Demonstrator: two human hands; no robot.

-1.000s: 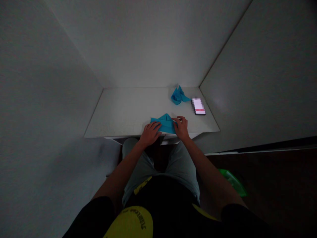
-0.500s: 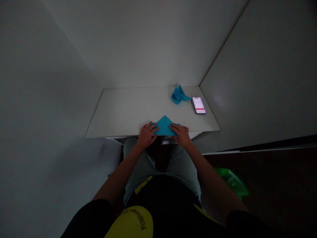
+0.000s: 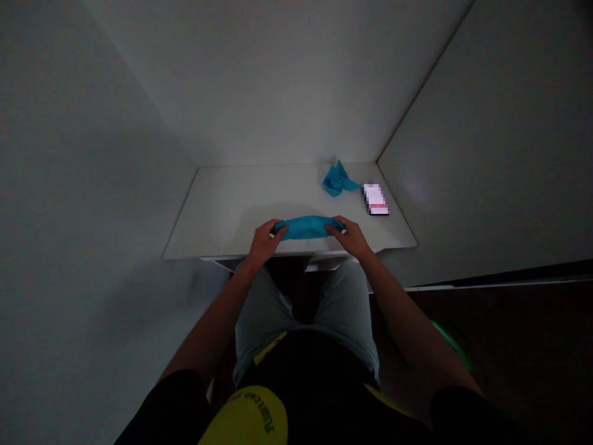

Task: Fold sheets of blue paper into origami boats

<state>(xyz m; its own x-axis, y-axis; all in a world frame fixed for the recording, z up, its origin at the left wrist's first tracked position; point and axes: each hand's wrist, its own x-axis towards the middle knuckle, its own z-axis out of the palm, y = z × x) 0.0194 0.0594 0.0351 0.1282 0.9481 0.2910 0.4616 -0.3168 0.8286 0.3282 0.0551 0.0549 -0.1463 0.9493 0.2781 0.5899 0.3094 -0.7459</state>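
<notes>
Head view: 1 black shirt with a yellow patch on the wearer's left side, bearing 1 line of dark, curved lettering, too dim and distorted to read with certainty; 1 phone, screen lit, pixelated, with a pink-red band near its lower end, no words legible. 1 folded blue paper, a long narrow band, over the front part of the white bench; long axis left to right, roughly parallel to the front edge, ends pointing at the 2 sides, far edge slightly bowed; a soft shadow lies beyond it. Left hand: closed in a pinch, thumb and fingers on the paper's left end. Right hand: likewise pinched on the right end. 1 blue paper figure, peaked, at the back right of the bench, its pointed tip just beside the phone.
</notes>
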